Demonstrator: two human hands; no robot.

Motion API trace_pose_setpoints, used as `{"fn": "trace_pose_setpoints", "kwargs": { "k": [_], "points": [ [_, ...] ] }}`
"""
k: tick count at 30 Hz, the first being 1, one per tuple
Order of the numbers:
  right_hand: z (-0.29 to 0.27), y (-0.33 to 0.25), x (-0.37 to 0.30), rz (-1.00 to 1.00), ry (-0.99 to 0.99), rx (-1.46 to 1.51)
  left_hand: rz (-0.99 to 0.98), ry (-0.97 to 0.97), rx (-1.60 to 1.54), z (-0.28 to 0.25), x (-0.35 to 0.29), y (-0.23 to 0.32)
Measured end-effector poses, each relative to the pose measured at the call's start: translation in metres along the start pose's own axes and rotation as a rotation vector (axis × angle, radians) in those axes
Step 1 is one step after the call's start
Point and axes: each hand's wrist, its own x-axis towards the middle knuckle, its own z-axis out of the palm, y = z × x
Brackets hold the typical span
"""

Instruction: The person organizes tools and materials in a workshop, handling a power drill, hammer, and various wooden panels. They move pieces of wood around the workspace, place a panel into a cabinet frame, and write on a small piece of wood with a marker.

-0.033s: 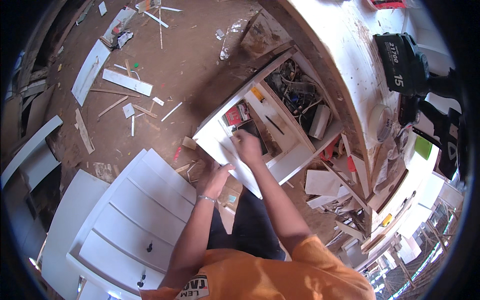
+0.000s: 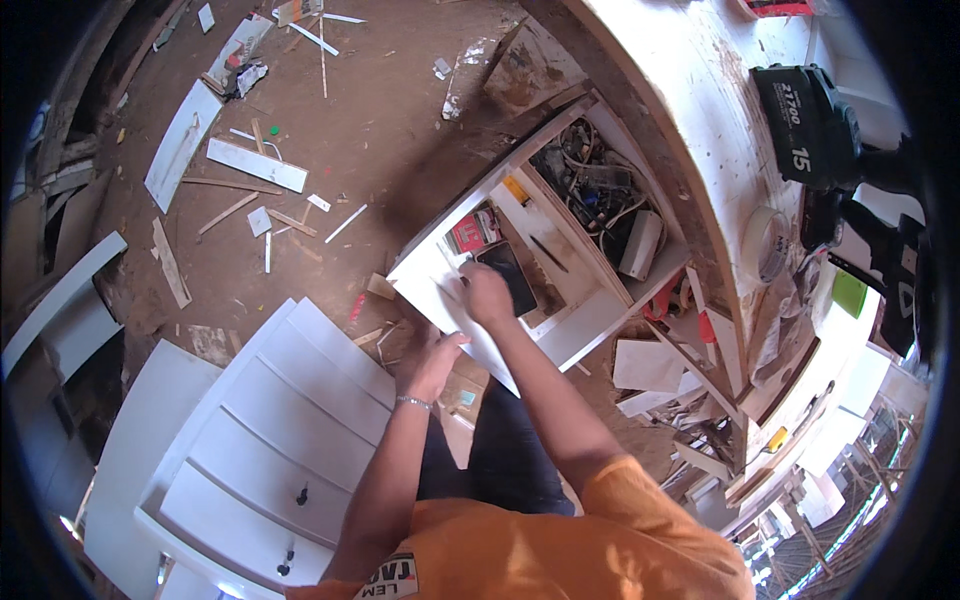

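A white drawer stands pulled out in front of me, its white front panel nearest my body. My right hand is closed at the inner side of this panel. Whatever its curled fingers hold is hidden. Against the panel's outer face is my left hand, curled, with its thumb near the top edge and its other fingertips out of sight. Inside the drawer, close to my right hand, lie a red box and a dark flat object. A thin black pencil-like stick lies farther right.
The drawer's far compartment holds tangled cables and tools. A white cabinet with several drawer fronts is at left. On the workbench at right sit a dark cordless power tool and a tape roll. Wood offcuts litter the floor.
My right hand has turned slightly and shifted a little at the panel's inner side. My left hand stays against the outer face. The whole view has drifted slightly.
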Motion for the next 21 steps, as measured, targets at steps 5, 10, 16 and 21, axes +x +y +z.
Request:
{"fn": "trace_pose_setpoints", "kwargs": {
  "k": [5,10,16,21],
  "points": [
    [0.047,-0.037,0.020,0.186,-0.059,-0.211,-0.033,-0.055,-0.316,-0.004,-0.016,0.014],
    [0.029,-0.016,0.028,0.168,-0.154,-0.110,0.114,-0.352,-0.478,-0.013,-0.001,0.008],
    [-0.116,0.000,-0.040,0.004,0.169,0.123,-0.048,-0.324,-0.527,0.035,0.037,0.083],
    [-0.217,0.021,-0.195,0.073,0.513,0.225,0.113,-0.360,-0.768,0.125,0.036,0.166]
  ]
}}
